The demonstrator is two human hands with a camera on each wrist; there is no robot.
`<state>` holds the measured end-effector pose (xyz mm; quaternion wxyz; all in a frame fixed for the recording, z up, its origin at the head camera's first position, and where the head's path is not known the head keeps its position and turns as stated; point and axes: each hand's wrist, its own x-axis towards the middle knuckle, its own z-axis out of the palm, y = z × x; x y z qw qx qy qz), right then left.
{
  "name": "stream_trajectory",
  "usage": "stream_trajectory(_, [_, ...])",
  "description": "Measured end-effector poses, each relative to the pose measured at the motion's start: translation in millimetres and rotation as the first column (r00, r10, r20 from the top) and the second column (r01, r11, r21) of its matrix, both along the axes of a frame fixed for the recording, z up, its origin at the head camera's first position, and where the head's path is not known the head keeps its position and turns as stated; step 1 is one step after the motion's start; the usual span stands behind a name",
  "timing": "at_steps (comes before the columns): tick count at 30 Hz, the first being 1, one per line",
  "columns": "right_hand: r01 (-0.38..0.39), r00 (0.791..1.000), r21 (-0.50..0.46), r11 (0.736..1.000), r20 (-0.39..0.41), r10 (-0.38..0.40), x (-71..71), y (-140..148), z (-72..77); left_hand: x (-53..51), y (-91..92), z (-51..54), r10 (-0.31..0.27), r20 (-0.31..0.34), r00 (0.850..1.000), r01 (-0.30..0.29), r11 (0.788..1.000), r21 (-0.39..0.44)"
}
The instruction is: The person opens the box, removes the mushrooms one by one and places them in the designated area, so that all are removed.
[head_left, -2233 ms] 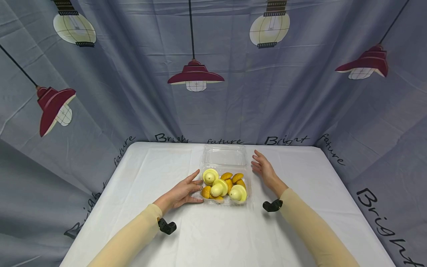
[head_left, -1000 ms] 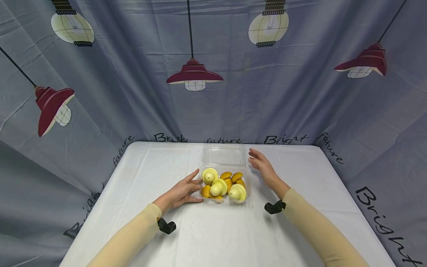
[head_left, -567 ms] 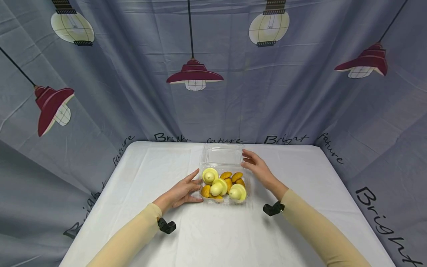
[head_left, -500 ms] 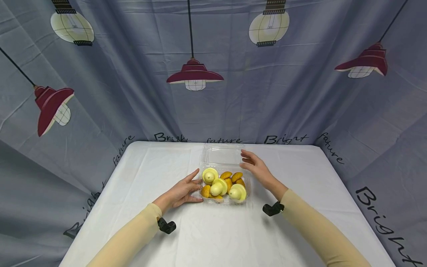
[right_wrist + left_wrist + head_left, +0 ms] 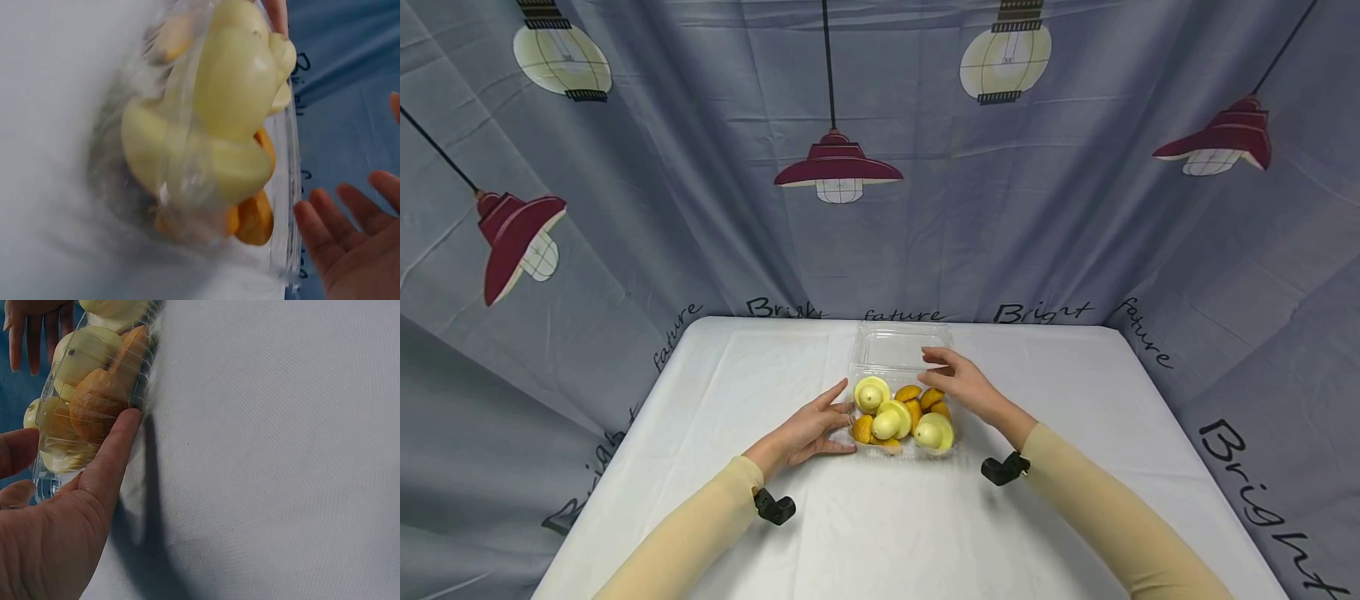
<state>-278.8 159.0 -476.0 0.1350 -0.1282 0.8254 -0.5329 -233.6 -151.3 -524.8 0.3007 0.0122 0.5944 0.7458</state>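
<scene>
A clear plastic box (image 5: 904, 454) stands on the white table with its clear lid (image 5: 895, 346) folded back. Inside lie several pale yellow pieces (image 5: 934, 433) with rounded knobs and several orange-brown pieces (image 5: 862, 430). My left hand (image 5: 808, 431) rests against the box's left side, fingers spread; in the left wrist view its thumb touches the wall beside an orange-brown piece (image 5: 97, 406). My right hand (image 5: 970, 387) hovers over the box's back right part, above the orange-brown pieces, fingers slightly bent and holding nothing. The right wrist view shows its fingers apart beside the box.
A white cloth covers the table (image 5: 880, 533). Behind it and at both sides hangs a grey-blue curtain (image 5: 880, 250) printed with lamps and lettering. Each wrist carries a small black camera, the left one (image 5: 774, 507) and the right one (image 5: 1005, 468).
My right hand has moved left, from beside the box to over its back right part. My left hand has stayed against the box, and the pieces lie as before.
</scene>
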Motion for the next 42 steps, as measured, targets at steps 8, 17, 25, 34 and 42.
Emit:
stream_trajectory(8, [0.018,0.998,0.051,0.999,0.051,-0.021,-1.4,-19.1,4.7,0.1,-0.5,-1.2,0.003,0.0,1.0,-0.003,1.0,0.006])
stream_trajectory(17, [0.005,0.993,0.12,0.993,0.118,-0.019,-5.7,-41.8,8.2,0.3,-0.6,-1.1,0.004,0.005,1.0,-0.004,1.0,-0.004])
stream_trajectory(25, [-0.029,0.998,0.324,0.946,0.061,0.01,-7.1,-58.9,12.0,0.5,-0.5,-0.1,0.015,0.02,1.0,-0.015,1.0,-0.004])
stream_trajectory(34, [-0.034,0.998,0.406,0.913,0.067,0.007,-8.2,-73.7,9.3,0.7,-0.8,0.4,0.018,0.022,1.0,-0.017,1.0,-0.002])
stream_trajectory(42, [-0.031,0.999,0.493,0.869,0.032,0.018,-8.1,-82.3,4.3,1.4,-0.5,1.0,0.014,0.016,1.0,-0.014,1.0,-0.002])
